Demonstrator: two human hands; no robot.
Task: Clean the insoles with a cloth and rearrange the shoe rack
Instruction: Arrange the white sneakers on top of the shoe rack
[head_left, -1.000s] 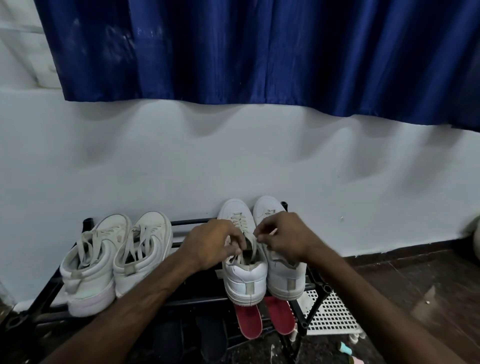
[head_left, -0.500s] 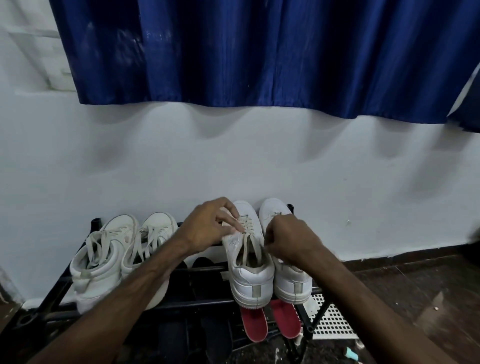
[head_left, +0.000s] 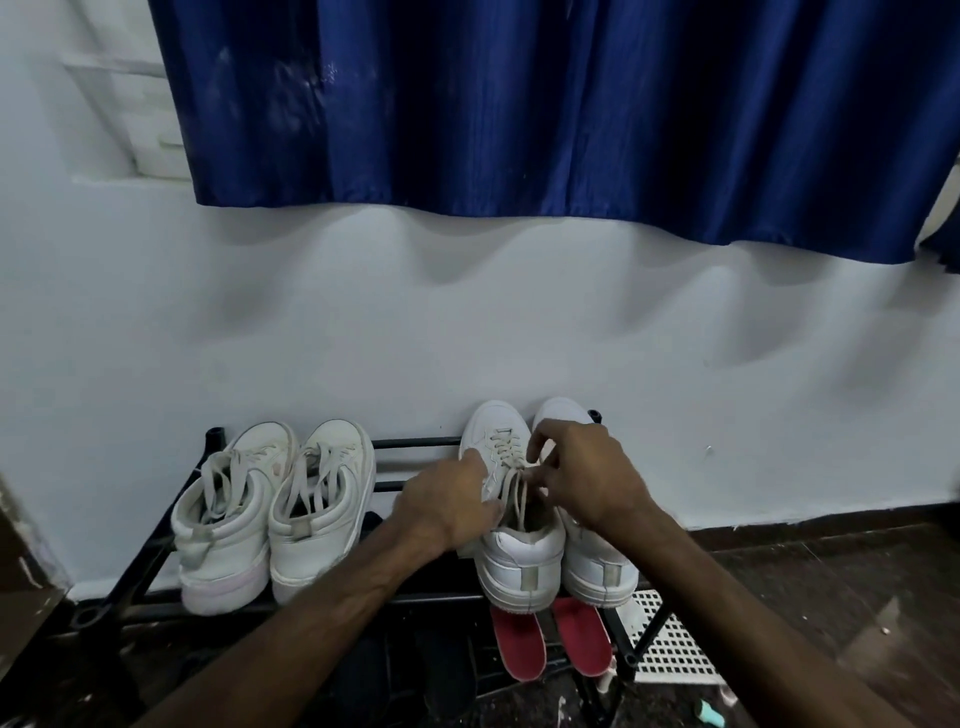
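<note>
Both moved: right hand pinches laces, left hand grips sneaker lower.

Dim, cool, flat light from above. Curtain hem throws soft scalloped shadows on the wall; mild sheen on its folds, no hard glare. Lower tier of the shoe rack is crushed to near black. White sneakers are brightest, not clipped. Fisheye bows the hem and frame corners. Left hand, right hand and laces are slightly soft. Dull reflection on the floor at right.
</note>
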